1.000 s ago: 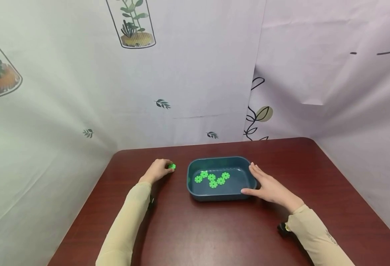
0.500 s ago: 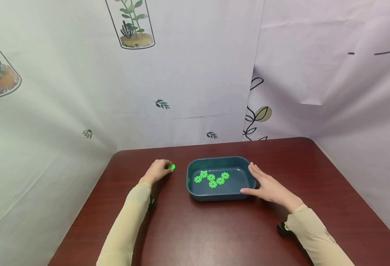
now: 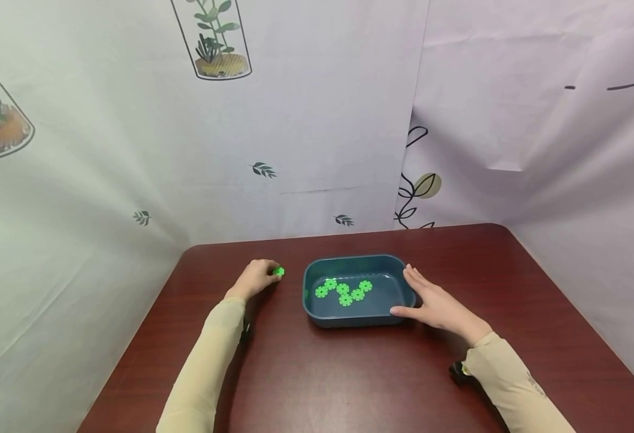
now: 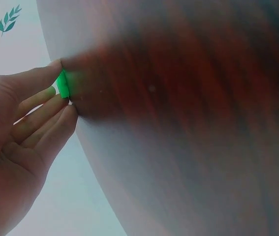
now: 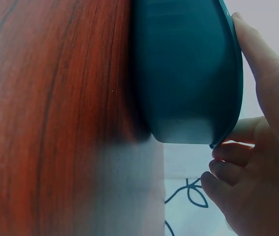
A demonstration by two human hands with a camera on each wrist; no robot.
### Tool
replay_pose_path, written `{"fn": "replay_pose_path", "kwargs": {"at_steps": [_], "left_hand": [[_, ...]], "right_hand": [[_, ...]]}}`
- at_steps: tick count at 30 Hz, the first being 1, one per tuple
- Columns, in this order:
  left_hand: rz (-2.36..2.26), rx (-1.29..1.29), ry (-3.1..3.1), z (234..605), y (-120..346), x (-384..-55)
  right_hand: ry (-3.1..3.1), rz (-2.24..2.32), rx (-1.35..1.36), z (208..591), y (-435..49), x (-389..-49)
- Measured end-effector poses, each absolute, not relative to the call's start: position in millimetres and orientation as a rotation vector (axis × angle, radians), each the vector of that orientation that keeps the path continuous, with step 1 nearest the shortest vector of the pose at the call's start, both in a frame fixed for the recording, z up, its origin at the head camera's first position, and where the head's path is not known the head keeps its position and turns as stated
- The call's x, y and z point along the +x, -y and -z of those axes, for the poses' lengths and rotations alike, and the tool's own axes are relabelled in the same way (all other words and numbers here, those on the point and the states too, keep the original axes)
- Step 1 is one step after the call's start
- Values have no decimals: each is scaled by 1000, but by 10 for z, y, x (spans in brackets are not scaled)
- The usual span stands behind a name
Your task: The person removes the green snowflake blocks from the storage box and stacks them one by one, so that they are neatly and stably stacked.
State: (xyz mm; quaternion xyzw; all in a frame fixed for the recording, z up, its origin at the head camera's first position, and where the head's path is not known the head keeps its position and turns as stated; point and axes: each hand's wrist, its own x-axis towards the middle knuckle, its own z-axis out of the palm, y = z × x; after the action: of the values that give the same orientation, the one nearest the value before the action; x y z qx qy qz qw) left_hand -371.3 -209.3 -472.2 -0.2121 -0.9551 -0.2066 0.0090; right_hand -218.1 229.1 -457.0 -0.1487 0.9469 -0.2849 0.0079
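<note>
My left hand (image 3: 254, 278) is low over the left part of the table, its thumb and fingertips pinching a small green flower-shaped disc (image 3: 279, 271). In the left wrist view this green piece (image 4: 63, 84) shows its edge between the fingertips, right at the tabletop. A dark teal rectangular basin (image 3: 398, 260) stands to the right of it. Several flat green notched discs (image 3: 344, 289) lie on its floor. My right hand (image 3: 440, 305) spreads across the basin's right end, thumb on the near rim and extended fingers by the far corner. The right wrist view shows fingertips (image 5: 223, 152) along the rim.
The dark red wooden table (image 3: 322, 373) has rounded back corners. A pale printed cloth (image 3: 317, 132) hangs right behind it and along both sides. A small black device (image 3: 460, 373) sits at the right wrist.
Both hands keep their places, the left on the green disc and the right at the basin. The whole head view has only shifted very slightly.
</note>
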Motion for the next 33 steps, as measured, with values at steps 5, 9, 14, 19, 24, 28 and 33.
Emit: {"fn": "replay_pose_path", "kwargs": {"at_steps": [5,9,14,19,24,28,33], "left_hand": [[663,-677,3007,4685,2092,-3697],[668,-681,3029,4621,2063,-3689],[654,-709,3015,4461,1943,-3702],[652,-760,2993,4284,1754,-3690],[636,-858,2961,4141,1520,-3627],[581,-963,2912,4059,1328,-3580],[492,-1111,2882,4029,1111,-3534]], "right_hand": [[-2963,886,-450,4581,-2289,-2161],[-2960,885,-443,4591,-2291,-2142],[-2966,880,-451,4587,-2295,-2139],[-2972,874,-461,4577,-2299,-2141],[-2973,865,-473,4568,-2296,-2139],[-2973,863,-480,4558,-2290,-2147],[-2977,861,-480,4544,-2281,-2157]]}}
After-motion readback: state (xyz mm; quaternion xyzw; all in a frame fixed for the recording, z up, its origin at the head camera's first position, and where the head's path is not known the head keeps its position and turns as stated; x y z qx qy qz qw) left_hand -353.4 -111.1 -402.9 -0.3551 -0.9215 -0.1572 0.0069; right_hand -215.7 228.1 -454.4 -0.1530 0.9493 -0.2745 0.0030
